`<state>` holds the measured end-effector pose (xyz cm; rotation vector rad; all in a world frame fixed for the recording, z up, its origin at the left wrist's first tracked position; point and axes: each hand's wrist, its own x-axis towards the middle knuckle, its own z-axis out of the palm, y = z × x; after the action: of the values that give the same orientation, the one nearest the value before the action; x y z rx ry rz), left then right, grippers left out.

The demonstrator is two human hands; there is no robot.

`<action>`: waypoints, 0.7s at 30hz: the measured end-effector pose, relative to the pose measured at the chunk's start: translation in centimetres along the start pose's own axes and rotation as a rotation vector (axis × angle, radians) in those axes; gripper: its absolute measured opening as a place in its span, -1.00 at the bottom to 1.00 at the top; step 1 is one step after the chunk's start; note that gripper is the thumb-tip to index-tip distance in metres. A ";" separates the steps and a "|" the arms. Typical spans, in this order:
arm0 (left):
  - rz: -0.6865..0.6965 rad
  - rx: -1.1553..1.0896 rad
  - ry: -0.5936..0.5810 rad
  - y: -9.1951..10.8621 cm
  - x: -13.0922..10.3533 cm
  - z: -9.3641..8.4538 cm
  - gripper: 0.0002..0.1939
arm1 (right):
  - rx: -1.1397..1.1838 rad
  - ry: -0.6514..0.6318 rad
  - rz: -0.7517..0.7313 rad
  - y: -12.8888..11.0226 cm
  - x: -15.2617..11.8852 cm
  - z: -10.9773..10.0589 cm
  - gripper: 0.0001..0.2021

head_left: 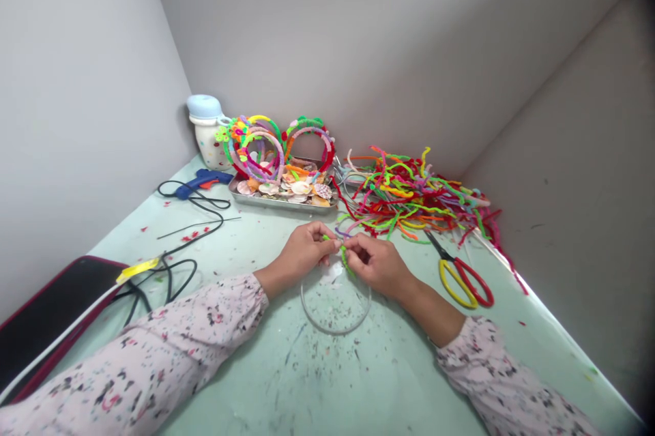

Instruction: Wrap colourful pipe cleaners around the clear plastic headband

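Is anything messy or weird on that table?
Yes, it's a bit messy. The fuzzy stems lie in a tangled heap, some trailing to the table's right edge. Little red scraps are scattered near the blue glue gun, and dark specks dot the tabletop around the grey hoop.

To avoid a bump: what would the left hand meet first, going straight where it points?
Apart from the green pipe cleaner it holds, probably the right hand, though depth is unclear.
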<state>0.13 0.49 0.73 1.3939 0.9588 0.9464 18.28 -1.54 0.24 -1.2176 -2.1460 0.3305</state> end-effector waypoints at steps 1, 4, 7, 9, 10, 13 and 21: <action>0.000 0.004 0.001 0.0 0.0 0.0 -0.82 | -0.007 0.001 0.001 0.0 0.0 0.0 -0.86; -0.002 0.020 0.003 0.1 0.0 0.0 -0.83 | -0.031 0.003 0.004 0.0 0.0 0.1 -0.86; -0.007 0.026 0.005 0.2 0.0 0.1 -0.83 | -0.057 0.009 0.001 0.1 0.0 0.2 -0.86; -0.006 0.022 0.003 0.2 0.0 0.1 -0.83 | -0.066 0.008 -0.010 0.2 0.0 0.2 -0.86; -0.005 0.021 0.002 0.2 0.0 0.1 -0.83 | -0.067 0.002 -0.019 0.2 0.0 0.1 -0.86; -0.008 0.022 0.005 0.1 0.0 0.0 -0.82 | -0.063 -0.024 -0.050 0.2 0.0 0.0 -0.85; -0.009 0.018 0.012 0.0 0.0 0.0 -0.81 | -0.096 -0.024 -0.063 0.3 0.0 0.0 -0.84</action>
<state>0.16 0.46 0.76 1.3991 0.9840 0.9419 18.49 -1.43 0.09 -1.2016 -2.2376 0.2184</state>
